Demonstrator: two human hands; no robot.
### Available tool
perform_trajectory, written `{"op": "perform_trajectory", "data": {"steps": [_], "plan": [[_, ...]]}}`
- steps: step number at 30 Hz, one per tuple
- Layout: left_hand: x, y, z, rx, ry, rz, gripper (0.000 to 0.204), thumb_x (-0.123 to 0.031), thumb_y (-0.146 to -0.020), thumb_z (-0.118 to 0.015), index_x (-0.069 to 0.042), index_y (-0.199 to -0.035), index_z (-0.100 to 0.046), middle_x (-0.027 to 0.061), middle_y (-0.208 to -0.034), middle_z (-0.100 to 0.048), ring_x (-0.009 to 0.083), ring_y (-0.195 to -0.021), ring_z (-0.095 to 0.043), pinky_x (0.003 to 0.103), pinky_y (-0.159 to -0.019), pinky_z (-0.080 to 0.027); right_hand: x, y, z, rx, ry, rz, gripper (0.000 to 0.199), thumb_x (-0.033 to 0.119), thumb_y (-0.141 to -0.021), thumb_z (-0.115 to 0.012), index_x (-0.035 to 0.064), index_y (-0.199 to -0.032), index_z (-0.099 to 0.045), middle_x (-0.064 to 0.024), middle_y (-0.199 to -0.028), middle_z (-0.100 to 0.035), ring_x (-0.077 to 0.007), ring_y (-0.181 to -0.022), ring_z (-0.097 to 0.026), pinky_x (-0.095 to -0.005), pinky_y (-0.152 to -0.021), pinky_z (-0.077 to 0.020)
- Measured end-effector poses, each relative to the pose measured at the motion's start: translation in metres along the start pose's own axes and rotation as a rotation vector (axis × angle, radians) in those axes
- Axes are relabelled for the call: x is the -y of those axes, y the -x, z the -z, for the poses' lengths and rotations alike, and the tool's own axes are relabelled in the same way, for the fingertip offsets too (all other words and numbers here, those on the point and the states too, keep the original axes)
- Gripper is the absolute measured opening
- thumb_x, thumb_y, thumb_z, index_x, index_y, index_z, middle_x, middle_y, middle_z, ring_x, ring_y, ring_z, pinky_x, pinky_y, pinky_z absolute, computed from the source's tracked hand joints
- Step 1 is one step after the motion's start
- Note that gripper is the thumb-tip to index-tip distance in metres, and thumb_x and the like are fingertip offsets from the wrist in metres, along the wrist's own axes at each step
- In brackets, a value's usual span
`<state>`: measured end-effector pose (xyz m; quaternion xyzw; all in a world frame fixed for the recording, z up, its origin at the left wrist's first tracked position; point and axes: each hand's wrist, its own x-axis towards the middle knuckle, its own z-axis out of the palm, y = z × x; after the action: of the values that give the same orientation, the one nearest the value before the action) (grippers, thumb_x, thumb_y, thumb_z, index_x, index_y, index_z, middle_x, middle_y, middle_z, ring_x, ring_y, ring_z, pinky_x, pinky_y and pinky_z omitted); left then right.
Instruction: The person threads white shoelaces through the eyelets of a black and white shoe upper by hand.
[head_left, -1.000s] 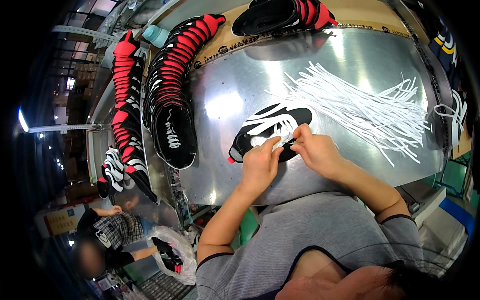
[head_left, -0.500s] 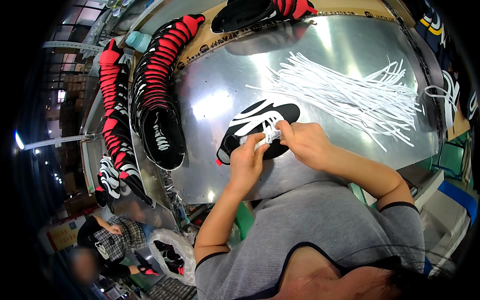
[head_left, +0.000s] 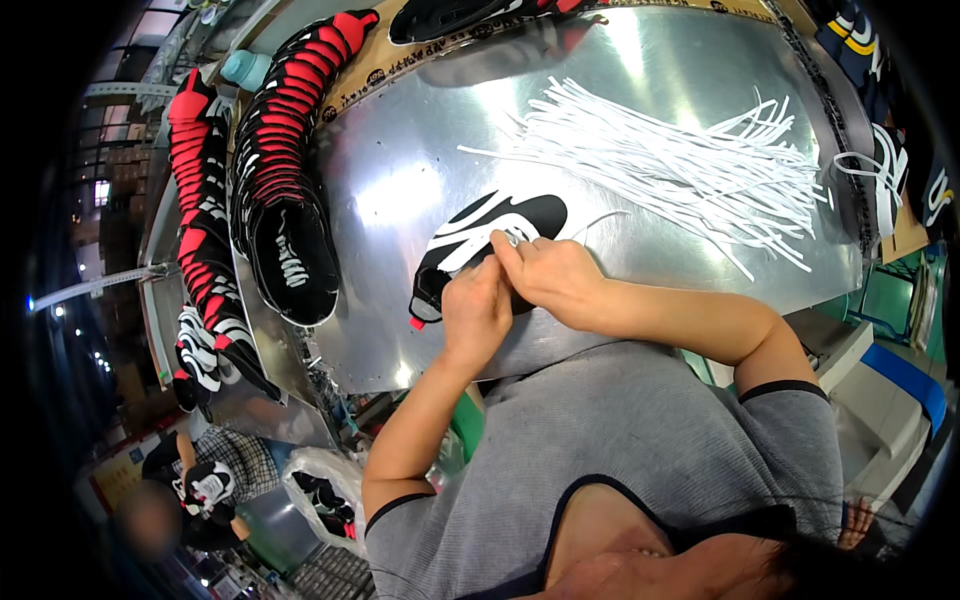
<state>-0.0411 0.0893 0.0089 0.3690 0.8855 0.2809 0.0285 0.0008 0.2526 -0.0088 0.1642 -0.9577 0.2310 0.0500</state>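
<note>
Two hands are meeting at eleven o'clock on the bench (head_left: 370, 300): left hand (head_left: 477, 312) gripping the black-and-white shoe upper (head_left: 465, 238), right hand (head_left: 552, 280) curling over it, hold hidden. Lacing is looking part-done; loose white laces (head_left: 690, 170) are lying at one, stacked uppers (head_left: 285, 140) at ten.

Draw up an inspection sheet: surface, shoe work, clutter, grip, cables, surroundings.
Surface: shiny metal tabletop.
Job's things: black-and-white shoe upper on the tabletop; loose white shoelaces beyond it, to the right.
Clutter: nested black-and-red shoe uppers in a row along the left side.
Grip: left hand and right hand close together at the shoe upper; exact hold hidden.
Cables: nothing seen on the tabletop.
Surroundings: co-worker at lower left, beside a clear plastic bag.
</note>
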Motion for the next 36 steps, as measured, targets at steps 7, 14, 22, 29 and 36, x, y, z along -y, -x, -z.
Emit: {"op": "perform_trajectory", "data": {"steps": [7, 14, 22, 29, 36], "plan": [[0.004, 0.018, 0.010, -0.031, -0.048, 0.080, 0.020, -0.004, -0.086, -0.069, -0.003, -0.103, -0.056, 0.0150, -0.079, -0.065, 0.0338, -0.066, -0.063, 0.041, -0.059, -0.048, -0.026, 0.031, 0.049, -0.025, -0.308, -0.129, 0.034, 0.007, -0.085, -0.064, 0.0055, -0.119, -0.058, -0.0101, -0.083, -0.068, -0.0299, -0.073, -0.066, -0.0394, -0.060, -0.0510], [-0.001, 0.019, 0.003, -0.177, -0.091, -0.298, 0.022, 0.001, -0.080, -0.071, -0.005, -0.097, -0.059, 0.0090, -0.073, -0.063, 0.0273, -0.058, -0.059, 0.036, -0.057, -0.044, -0.013, -0.010, 0.042, -0.004, -0.400, 0.060, 0.020, 0.011, -0.086, -0.063, 0.0084, -0.106, -0.063, -0.0081, -0.083, -0.069, -0.0308, -0.073, -0.066, -0.0395, -0.064, -0.0508], [0.022, 0.027, 0.005, -0.262, -0.182, -0.499, 0.022, -0.003, -0.078, -0.069, -0.003, -0.098, -0.059, 0.0097, -0.094, -0.071, 0.0187, -0.076, -0.067, 0.030, -0.064, -0.047, -0.023, -0.013, 0.040, 0.072, -0.356, 0.180, 0.015, 0.014, -0.086, -0.063, 0.0119, -0.100, -0.068, -0.0070, -0.083, -0.069, -0.0282, -0.073, -0.066, -0.0396, -0.062, -0.0505], [0.026, 0.023, 0.007, -0.304, -0.157, -0.474, 0.020, -0.003, -0.078, -0.068, -0.003, -0.096, -0.059, 0.0073, -0.087, -0.069, 0.0180, -0.074, -0.067, 0.030, -0.064, -0.046, -0.038, -0.041, 0.045, 0.509, -0.501, 0.252, 0.016, 0.019, -0.092, -0.061, 0.0078, -0.101, -0.066, -0.0083, -0.094, -0.069, -0.0302, -0.084, -0.064, -0.0403, -0.074, -0.0499], [0.028, 0.020, 0.007, -0.307, -0.043, -0.406, 0.024, -0.001, -0.080, -0.072, -0.005, -0.099, -0.058, 0.0072, -0.081, -0.069, 0.0216, -0.067, -0.065, 0.032, -0.063, -0.047, -0.045, -0.053, 0.041, 0.542, -0.556, 0.285, 0.010, 0.015, -0.089, -0.063, 0.0065, -0.095, -0.065, -0.0073, -0.080, -0.066, -0.0279, -0.071, -0.063, -0.0369, -0.066, -0.0492]]}}
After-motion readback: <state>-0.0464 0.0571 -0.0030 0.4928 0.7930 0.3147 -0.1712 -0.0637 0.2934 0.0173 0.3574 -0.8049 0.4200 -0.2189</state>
